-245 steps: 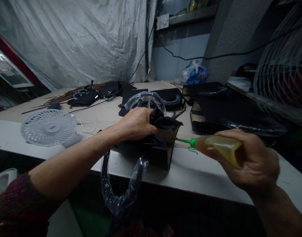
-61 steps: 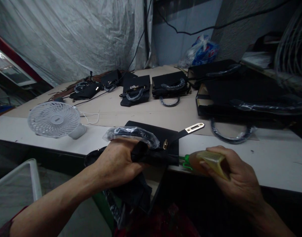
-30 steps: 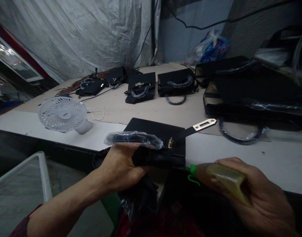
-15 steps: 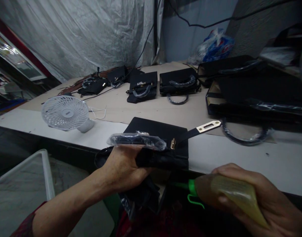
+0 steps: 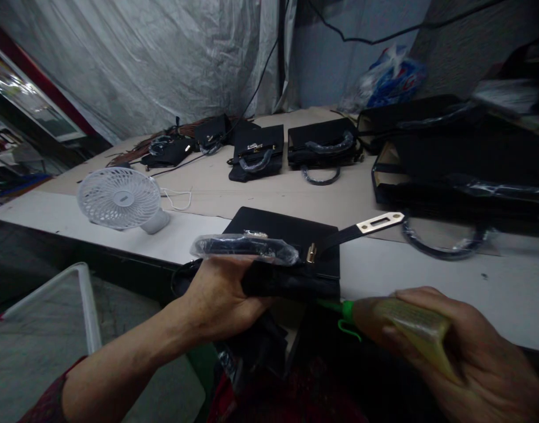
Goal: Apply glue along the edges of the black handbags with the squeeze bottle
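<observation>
A black handbag lies at the table's front edge, its plastic-wrapped handle toward me. My left hand is closed around the bag's near side, just below that handle; its fingertips are hidden. From the bag's right side a black strap with a gold slotted plate sticks out over the table. My right hand grips a squeeze bottle of yellowish-brown content, tipped sideways. Its green nozzle points left, close to the bag's lower right corner; whether it touches is too dark to tell.
A white fan stands on the table at left. Several black handbags lie farther back, with larger ones at right. A blue plastic bag rests against the wall. Below left is a white-rimmed bin.
The bottle in my right hand has risen, bringing its nozzle up beside the bag's lower edge. My left hand keeps its hold on the handbag. The view has shifted slightly.
</observation>
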A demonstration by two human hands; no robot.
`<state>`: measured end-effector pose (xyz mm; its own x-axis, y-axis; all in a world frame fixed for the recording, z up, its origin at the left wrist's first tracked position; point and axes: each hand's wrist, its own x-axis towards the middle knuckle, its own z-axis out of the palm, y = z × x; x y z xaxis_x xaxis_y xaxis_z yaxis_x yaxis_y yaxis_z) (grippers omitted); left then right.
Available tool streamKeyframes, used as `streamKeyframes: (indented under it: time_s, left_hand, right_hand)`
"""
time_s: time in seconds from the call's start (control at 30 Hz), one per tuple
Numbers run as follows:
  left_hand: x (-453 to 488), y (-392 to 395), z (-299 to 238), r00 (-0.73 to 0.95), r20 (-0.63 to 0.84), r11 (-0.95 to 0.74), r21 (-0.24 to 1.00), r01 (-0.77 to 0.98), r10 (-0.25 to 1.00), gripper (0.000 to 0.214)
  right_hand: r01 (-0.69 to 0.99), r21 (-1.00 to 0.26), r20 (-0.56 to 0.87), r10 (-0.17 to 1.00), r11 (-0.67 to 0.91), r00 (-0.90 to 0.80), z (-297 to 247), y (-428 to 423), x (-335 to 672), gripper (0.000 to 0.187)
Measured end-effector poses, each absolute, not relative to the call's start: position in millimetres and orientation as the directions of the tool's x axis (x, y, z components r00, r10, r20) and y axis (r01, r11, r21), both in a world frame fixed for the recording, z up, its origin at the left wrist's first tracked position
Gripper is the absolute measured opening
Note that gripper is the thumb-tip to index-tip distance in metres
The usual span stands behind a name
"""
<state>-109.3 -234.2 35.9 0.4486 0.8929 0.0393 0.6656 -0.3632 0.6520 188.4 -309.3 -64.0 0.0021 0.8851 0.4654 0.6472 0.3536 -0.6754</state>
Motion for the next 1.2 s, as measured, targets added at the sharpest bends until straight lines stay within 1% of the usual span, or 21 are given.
streamKeyframes:
  time_s: [0.1,0.2,0.27,0.4,0.57,0.67,0.73,0.83,0.9,1.0,1.1,1.2]
  left_hand:
    - [-108,-234,37,0.468,0.094,-0.415,0.636,0.651,0.879,0.023]
    - [-105,-232,38,0.478,0.138,-0.45,0.625,0.638,0.868,0.022]
    - [-104,-231,39,0.483,0.127,-0.447,0.628,0.637,0.866,0.021]
    - [-104,-232,39,0.482,0.104,-0.43,0.639,0.637,0.87,0.023]
    - [-105,-232,38,0.44,0.029,-0.354,0.643,0.679,0.898,0.02]
    - [-105,-232,38,0.443,0.041,-0.36,0.653,0.667,0.896,0.023]
    - [-104,-231,38,0.44,0.043,-0.357,0.656,0.665,0.897,0.024]
    - [-103,-231,38,0.453,0.092,-0.402,0.636,0.659,0.887,0.025]
    - [-103,-231,38,0.467,0.118,-0.432,0.622,0.653,0.876,0.024]
    - [-103,-231,37,0.481,0.143,-0.454,0.629,0.631,0.865,0.018]
    - [-103,-230,37,0.49,0.195,-0.492,0.627,0.604,0.85,0.019]
    - [-104,-230,36,0.485,0.206,-0.498,0.614,0.612,0.85,0.023]
  right_hand:
    - [0.694,-0.657,0.452,0.891,0.296,0.048,-72,-304,189,0.038]
    - [0.706,-0.657,0.435,0.898,0.264,0.068,-76,-299,188,0.037]
    - [0.691,-0.662,0.451,0.891,0.29,0.059,-77,-298,188,0.038]
    - [0.63,-0.714,0.448,0.891,0.306,0.074,-77,-297,191,0.031]
    - [0.676,-0.698,0.424,0.897,0.236,0.125,-79,-295,193,0.041]
    - [0.643,-0.72,0.417,0.904,0.262,0.099,-81,-295,191,0.038]
    - [0.63,-0.733,0.411,0.905,0.256,0.11,-80,-295,190,0.038]
    - [0.666,-0.721,0.393,0.904,0.19,0.167,-79,-294,189,0.043]
    - [0.663,-0.718,0.405,0.902,0.212,0.149,-79,-293,190,0.043]
    - [0.599,-0.752,0.416,0.903,0.276,0.107,-81,-292,192,0.038]
    - [0.586,-0.773,0.397,0.906,0.245,0.145,-84,-293,194,0.034]
    - [0.626,-0.748,0.414,0.893,0.222,0.177,-86,-294,194,0.039]
